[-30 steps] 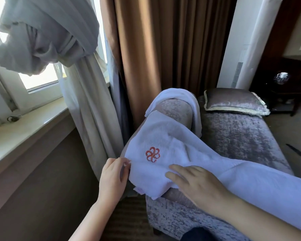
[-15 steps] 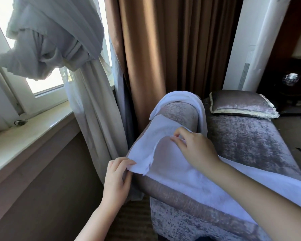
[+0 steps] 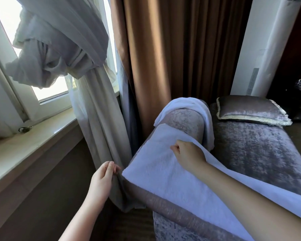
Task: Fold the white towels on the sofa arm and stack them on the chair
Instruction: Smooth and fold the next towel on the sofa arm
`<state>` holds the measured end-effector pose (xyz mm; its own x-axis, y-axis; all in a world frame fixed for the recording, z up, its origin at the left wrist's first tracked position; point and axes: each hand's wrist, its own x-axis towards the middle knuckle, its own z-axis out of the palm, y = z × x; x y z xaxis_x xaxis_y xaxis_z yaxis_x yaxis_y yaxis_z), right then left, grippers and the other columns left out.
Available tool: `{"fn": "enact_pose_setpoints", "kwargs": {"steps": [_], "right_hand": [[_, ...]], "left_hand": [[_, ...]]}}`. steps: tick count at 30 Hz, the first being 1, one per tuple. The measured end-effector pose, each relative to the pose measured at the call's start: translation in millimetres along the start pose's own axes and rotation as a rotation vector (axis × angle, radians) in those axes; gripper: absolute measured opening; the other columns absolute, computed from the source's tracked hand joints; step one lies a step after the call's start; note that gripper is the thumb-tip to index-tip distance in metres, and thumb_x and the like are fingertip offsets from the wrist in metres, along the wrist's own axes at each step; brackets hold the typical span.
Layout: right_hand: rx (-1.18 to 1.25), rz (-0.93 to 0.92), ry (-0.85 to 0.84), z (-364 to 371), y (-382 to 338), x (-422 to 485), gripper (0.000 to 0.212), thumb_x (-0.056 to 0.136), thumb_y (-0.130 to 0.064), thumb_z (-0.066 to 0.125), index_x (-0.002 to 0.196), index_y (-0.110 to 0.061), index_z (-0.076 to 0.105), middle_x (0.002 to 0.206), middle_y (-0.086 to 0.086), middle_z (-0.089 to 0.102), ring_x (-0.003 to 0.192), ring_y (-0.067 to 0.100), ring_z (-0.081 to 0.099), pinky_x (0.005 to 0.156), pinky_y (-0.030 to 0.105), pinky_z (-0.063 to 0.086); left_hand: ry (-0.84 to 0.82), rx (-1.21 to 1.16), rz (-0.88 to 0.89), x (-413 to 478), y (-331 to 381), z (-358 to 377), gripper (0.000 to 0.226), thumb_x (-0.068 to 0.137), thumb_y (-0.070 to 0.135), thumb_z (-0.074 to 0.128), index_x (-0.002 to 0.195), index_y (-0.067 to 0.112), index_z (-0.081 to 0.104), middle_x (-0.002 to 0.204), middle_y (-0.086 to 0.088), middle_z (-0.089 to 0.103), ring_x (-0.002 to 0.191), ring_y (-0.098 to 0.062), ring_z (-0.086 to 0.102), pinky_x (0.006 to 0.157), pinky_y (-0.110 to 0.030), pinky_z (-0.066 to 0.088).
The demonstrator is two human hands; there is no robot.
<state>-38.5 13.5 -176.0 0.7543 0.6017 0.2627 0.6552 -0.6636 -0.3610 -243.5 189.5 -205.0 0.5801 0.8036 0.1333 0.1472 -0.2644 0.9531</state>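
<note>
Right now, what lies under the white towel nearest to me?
The sofa arm lies under the white towel; its greyish fabric shows beyond and below the towel. Whatever lies on the covered part cannot be seen.
</note>
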Motion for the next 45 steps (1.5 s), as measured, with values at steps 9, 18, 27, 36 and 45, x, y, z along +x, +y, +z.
{"fn": "enact_pose_setpoints", "kwargs": {"steps": [9, 18, 27, 36, 45], "right_hand": [[0.102, -0.061, 0.112, -14, 15, -19, 0.022, 0.100, -0.034, 0.047, 0.092, -0.015, 0.055, 0.086, -0.004, 0.061, 0.080, 0.019, 0.057, 0.059, 0.033, 0.038], [0.013, -0.040, 0.128, -44, 101, -66, 0.009, 0.094, -0.016, 0.054, 0.090, -0.019, 0.061, 0.093, -0.002, 0.059, 0.093, 0.023, 0.052, 0.079, 0.043, 0.045], [-0.192, 0.009, 0.248, -85, 168, -102, 0.008, 0.091, -0.012, 0.058, 0.089, -0.019, 0.063, 0.087, -0.003, 0.061, 0.086, 0.023, 0.055, 0.075, 0.036, 0.039], [-0.116, 0.145, 0.319, -89, 221, -130, 0.006, 0.089, -0.011, 0.060, 0.094, -0.015, 0.063, 0.091, -0.002, 0.063, 0.089, 0.023, 0.057, 0.069, 0.037, 0.046], [-0.104, 0.131, 0.290, -85, 220, -128, 0.009, 0.092, -0.013, 0.055, 0.098, -0.015, 0.062, 0.094, -0.002, 0.062, 0.094, 0.021, 0.054, 0.068, 0.030, 0.035]], "left_hand": [[-0.136, 0.066, -0.034, -7, 7, 11, 0.009, 0.092, 0.016, 0.065, 0.085, 0.012, 0.063, 0.068, -0.010, 0.066, 0.064, -0.016, 0.062, 0.073, -0.042, 0.055], [0.055, 0.521, 0.245, -7, 12, 28, 0.012, 0.088, 0.006, 0.063, 0.098, 0.013, 0.063, 0.101, 0.001, 0.059, 0.100, -0.027, 0.055, 0.074, -0.030, 0.041], [-0.041, 0.682, 0.963, 11, 79, 166, 0.021, 0.074, 0.001, 0.074, 0.089, 0.012, 0.065, 0.092, -0.004, 0.065, 0.083, -0.033, 0.059, 0.066, -0.037, 0.042], [-0.155, 0.963, 1.039, 33, 70, 250, 0.035, 0.071, 0.001, 0.056, 0.103, 0.010, 0.067, 0.110, -0.007, 0.066, 0.107, -0.031, 0.059, 0.090, -0.044, 0.044], [-0.428, 1.236, 0.909, 28, 78, 252, 0.052, 0.096, 0.007, 0.031, 0.148, 0.011, 0.035, 0.156, -0.005, 0.031, 0.148, -0.027, 0.016, 0.120, -0.043, 0.001]]}}
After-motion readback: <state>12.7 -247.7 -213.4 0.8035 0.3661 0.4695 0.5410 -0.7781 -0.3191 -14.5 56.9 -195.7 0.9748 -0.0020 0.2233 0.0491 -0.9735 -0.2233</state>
